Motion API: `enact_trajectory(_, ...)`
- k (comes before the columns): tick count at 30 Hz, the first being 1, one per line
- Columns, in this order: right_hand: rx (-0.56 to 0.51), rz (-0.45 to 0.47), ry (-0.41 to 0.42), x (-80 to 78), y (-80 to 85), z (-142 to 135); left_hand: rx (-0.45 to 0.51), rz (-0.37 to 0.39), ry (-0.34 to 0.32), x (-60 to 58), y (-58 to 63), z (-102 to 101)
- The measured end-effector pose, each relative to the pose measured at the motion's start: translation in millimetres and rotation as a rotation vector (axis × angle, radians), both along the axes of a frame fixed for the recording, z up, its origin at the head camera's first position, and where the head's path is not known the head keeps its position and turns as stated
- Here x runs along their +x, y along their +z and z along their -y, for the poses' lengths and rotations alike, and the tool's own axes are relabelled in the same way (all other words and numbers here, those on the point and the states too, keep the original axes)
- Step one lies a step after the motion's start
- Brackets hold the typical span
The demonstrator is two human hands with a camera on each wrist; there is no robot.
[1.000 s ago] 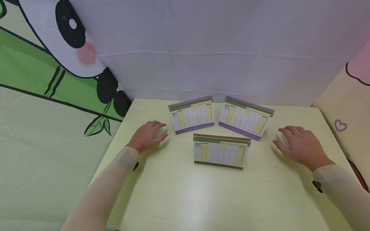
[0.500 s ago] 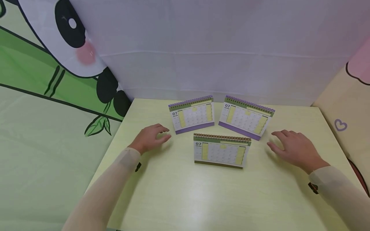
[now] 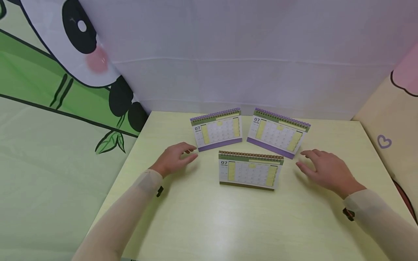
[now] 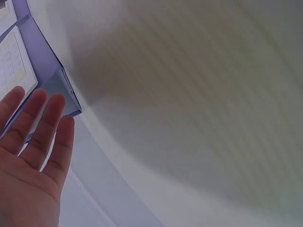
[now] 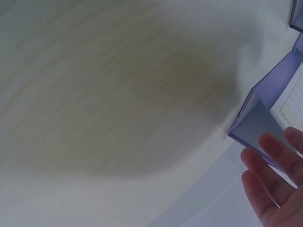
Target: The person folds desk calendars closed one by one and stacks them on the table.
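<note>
Three desk calendars stand upright on the table. The back left calendar (image 3: 219, 130) and the back right calendar (image 3: 277, 133) have purple bases and purple spiral bindings. In front of them is a calendar (image 3: 250, 172) with a brown base and brown binding. My left hand (image 3: 173, 158) hovers beside the back left calendar's lower left corner, fingers loosely bent and holding nothing. Right of the back right calendar, my right hand (image 3: 330, 170) is held palm down, also holding nothing. Both wrist views show spread fingers near a purple base; contact cannot be told.
The pale wood-look table (image 3: 209, 224) meets a white cloth backdrop (image 3: 248, 79) behind the calendars. A green printed cloth (image 3: 58, 174) hangs at the left, a cream one (image 3: 395, 119) at the right.
Both hands have moved inward and slightly toward the person, the left one rightward and the right one leftward, closer to the calendars. The calendars have not moved.
</note>
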State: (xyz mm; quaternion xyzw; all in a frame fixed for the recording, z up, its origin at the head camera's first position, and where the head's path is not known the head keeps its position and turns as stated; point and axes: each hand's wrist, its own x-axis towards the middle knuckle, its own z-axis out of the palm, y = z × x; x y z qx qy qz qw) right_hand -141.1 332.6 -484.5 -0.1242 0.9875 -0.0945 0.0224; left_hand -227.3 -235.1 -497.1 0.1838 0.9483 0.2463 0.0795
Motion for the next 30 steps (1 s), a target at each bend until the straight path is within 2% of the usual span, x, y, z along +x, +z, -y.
enact_trajectory(8,-0.081,0.023,-0.019,2.5,0.3,9.1,0.074,0.059,0.003,3.8,-0.6,-9.0)
enact_trajectory(17,-0.199,0.085,-0.029,5.4,1.0,19.0,0.223,0.102,-0.041,5.1,-1.4,-19.7)
enact_trajectory(24,-0.297,0.083,-0.027,9.1,4.2,28.3,0.279,0.134,-0.053,7.3,-1.1,-29.4)
enact_trajectory(30,-0.402,0.091,-0.026,8.2,7.2,34.4,0.380,0.168,-0.062,11.6,1.2,-38.2)
